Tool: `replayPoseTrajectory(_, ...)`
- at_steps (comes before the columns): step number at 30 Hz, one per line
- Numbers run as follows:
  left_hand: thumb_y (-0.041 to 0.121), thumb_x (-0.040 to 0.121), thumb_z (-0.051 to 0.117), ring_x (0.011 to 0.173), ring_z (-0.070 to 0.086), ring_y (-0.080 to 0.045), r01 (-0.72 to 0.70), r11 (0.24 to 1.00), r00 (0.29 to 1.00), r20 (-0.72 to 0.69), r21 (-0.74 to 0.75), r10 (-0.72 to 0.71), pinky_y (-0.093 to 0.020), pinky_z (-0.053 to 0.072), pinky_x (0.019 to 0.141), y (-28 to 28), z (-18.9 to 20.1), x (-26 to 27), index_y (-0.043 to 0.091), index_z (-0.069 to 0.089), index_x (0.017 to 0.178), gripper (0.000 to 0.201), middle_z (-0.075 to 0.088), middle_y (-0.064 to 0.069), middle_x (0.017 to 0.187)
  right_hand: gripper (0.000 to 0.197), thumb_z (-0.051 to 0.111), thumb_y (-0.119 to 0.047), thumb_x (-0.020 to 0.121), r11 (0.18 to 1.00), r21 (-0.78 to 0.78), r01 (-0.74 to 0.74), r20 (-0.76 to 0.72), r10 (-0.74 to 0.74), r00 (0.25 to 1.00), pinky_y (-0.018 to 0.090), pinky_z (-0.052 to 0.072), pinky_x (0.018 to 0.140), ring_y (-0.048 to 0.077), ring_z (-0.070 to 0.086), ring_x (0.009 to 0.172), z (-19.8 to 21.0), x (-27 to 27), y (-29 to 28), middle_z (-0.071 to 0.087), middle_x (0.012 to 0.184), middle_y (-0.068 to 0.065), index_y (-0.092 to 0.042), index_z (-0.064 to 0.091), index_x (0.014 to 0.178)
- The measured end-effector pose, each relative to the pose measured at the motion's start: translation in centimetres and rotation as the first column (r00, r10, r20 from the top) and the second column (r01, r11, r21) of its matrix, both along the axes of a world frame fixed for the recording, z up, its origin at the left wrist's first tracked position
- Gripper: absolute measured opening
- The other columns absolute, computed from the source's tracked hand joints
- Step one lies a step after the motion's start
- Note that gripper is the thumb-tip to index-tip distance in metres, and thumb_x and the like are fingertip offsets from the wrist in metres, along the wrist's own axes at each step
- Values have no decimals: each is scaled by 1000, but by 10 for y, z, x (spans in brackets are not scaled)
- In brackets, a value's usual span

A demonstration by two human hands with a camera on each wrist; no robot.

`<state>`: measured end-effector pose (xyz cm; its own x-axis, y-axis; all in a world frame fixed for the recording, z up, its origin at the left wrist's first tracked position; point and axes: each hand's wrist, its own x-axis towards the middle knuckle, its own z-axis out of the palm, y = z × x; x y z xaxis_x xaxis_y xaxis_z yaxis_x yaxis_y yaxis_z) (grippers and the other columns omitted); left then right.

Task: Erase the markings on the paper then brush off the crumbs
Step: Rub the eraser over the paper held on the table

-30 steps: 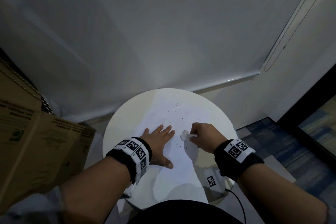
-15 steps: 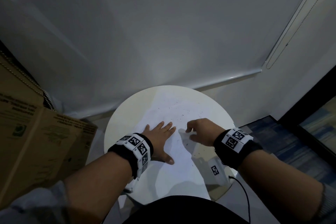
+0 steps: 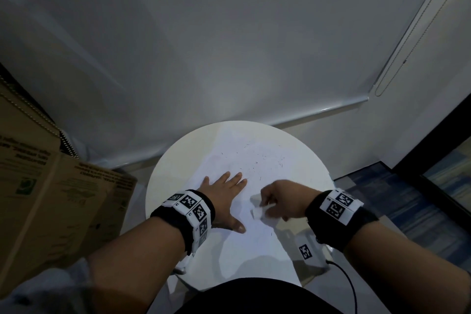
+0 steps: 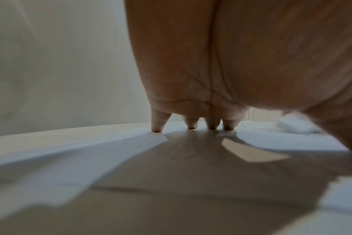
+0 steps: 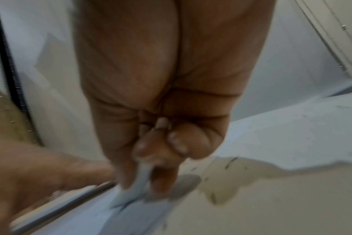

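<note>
A pale grey roller blind (image 3: pixel 229 46) filled the background past my hands, its bottom rail just beyond a small round white table (image 3: pixel 163 186). A white sheet of paper (image 3: pixel 254 160) lay across the tabletop under both my hands.

My left hand (image 3: pixel 224 191) lay flat on the paper, fingers straight and slightly spread, thumb out toward my body. The left wrist view showed the fingertips (image 4: pixel 157 127) pressed down on the sheet, the palm raised a little. It held nothing.

My right hand (image 3: pixel 283 201) was just beside it, fingers curled. It pinched a small white eraser (image 3: pixel 256 208) between thumb and fingertips, with the eraser's lower end on the paper between my two hands. In the right wrist view the eraser (image 5: pixel 139 179) was blurred, and the other fingers were tucked into the palm.

Small dark eraser crumbs (image 3: pixel 254 163) were scattered over the paper beyond my fingertips, a few also nearer my right hand. I could not tell crumbs from leftover pencil marks.

Both wrists wore black bands with black-and-white square markers (image 3: pixel 193 205). A brown cardboard box (image 3: pixel 51 199) stood outside my left arm. Blue patterned carpet (image 3: pixel 407 199) showed outside my right arm. A thin black cable (image 3: pixel 349 285) hung down below my right wrist.
</note>
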<state>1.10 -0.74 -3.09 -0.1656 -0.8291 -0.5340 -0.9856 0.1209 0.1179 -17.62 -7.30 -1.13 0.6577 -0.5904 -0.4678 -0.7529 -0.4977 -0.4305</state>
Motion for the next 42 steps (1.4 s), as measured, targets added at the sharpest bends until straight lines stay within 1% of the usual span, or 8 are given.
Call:
replayPoseTrajectory(7,67,80,63,148,-18,-16,-6,1000,1000,-9,4,6,-56,-3,119,1,1,-1,26,-14,154,114,-22,9,160,12,60,-17,86,975,-198,97,34,-92,995,20,41,52,10,53,54,1,2,-13,59,94,3,-15,63,98)
replayPoseTrajectory(13,67,79,63,148,-18,-16,-1,1000,1000,-11,-3,1,-56,-2,119,0,0,-1,26,-14,154,115,-22,9,160,8,65,-13,83,995,87,-58,-72,64,995,22,46,52,10,51,46,4,-4,4,65,80,6,-19,61,88)
replayPoseTrajectory(19,68,80,61,148,-18,-16,-4,1000,1000,-3,-5,4,-55,-2,119,1,0,-1,26,-15,154,114,-22,9,160,15,62,-15,83,979,-196,61,-32,-69,997,23,40,59,15,52,70,5,1,-10,54,92,0,-14,64,98)
replayPoseTrajectory(24,68,80,62,149,-18,-16,0,1000,1000,2,-7,0,-56,-1,119,0,-1,-1,26,-15,154,115,-22,9,161,9,65,-11,83,998,56,5,-18,-4,1000,19,42,49,10,50,48,1,-3,9,61,77,0,-17,62,88)
replayPoseTrajectory(29,68,80,61,149,-18,-17,-2,1000,1000,0,-3,2,-55,-2,118,0,0,-1,26,-15,154,114,-22,8,160,15,61,-16,82,970,-240,48,1,-49,999,23,37,66,15,49,79,5,6,-4,53,88,-2,-14,63,97)
replayPoseTrajectory(34,68,80,62,149,-17,-17,2,1000,1000,0,-3,-2,-56,-1,118,0,0,-1,25,-14,154,115,-22,8,161,10,64,-12,83,1000,17,-23,-23,23,999,20,42,50,12,51,53,3,6,13,58,78,0,-19,60,88)
replayPoseTrajectory(39,68,79,62,149,-17,-16,-1,1000,1000,-5,-4,1,-56,-2,118,0,-1,0,26,-14,154,115,-22,9,160,14,62,-18,81,970,-226,83,8,-84,996,24,39,66,16,52,80,1,5,-5,59,92,1,-17,62,95)
replayPoseTrajectory(42,69,79,62,149,-17,-17,5,1000,1000,2,-7,-5,-56,-1,118,-2,-1,0,26,-15,154,115,-22,8,160,9,64,-15,82,999,-45,-11,-37,9,999,21,43,56,12,53,61,3,2,5,59,77,-1,-20,61,89)
